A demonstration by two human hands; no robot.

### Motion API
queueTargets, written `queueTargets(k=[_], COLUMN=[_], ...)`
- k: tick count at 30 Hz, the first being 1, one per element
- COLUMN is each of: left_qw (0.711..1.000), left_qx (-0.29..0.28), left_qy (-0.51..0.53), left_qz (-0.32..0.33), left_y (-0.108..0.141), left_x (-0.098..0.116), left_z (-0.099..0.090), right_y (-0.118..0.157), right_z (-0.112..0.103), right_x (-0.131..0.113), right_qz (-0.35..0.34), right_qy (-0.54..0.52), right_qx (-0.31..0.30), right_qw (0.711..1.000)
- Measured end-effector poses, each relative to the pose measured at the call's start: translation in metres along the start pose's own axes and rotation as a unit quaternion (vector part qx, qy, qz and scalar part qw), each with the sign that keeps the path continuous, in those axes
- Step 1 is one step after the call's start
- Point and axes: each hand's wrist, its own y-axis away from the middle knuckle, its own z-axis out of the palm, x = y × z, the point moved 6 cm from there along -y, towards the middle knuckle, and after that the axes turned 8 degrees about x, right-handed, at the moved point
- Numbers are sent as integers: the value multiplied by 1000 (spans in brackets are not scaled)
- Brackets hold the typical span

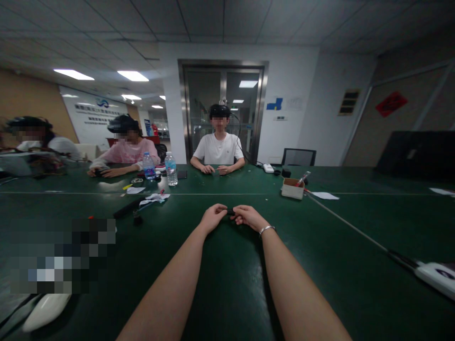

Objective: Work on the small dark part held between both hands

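Both arms reach forward over the dark green table [227, 284]. Between my fingertips is a small black object [231, 211], too small in view to name. My left hand [214, 217] pinches its left end. At its right end, my right hand [249, 217] grips with thumb and index finger, the other fingers curled below. A silver bracelet [267, 229] circles my right wrist. The fingers cover part of the black object, which is held just above the tabletop.
A small box [292, 189] with a pen-like item stands ahead on the right. Two water bottles [171, 169] stand ahead on the left, near papers [155, 198]. A cable [348, 220] runs to a white device [435, 279]. A person [219, 149] sits opposite; two others sit left.
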Motion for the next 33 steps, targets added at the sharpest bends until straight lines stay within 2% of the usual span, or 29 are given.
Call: queueTargets(k=[4, 15, 24, 28, 33], left_qw=[1000, 1000, 999, 999, 999], left_qx=[-17, -15, -45, -40, -28], left_qy=[1, -9, -3, 9, -32], left_qz=[-19, -12, 7, 3, -9], left_y=[0, 1, 1, 1, 1], left_x=[-2, 1, 2, 0, 0], left_z=[2, 1, 5, 5, 4], right_y=[1, 0, -2, -4, -5], right_z=[0, 0, -1, -2, -2], right_x=[-1, 0, 1, 3, 3], right_qz=[-5, -5, -15, -16, -16], right_qy=[1, -7, -4, -3, -1], right_qx=[2, -3, -5, -7, -4], right_qw=[1000, 1000, 1000, 1000, 1000])
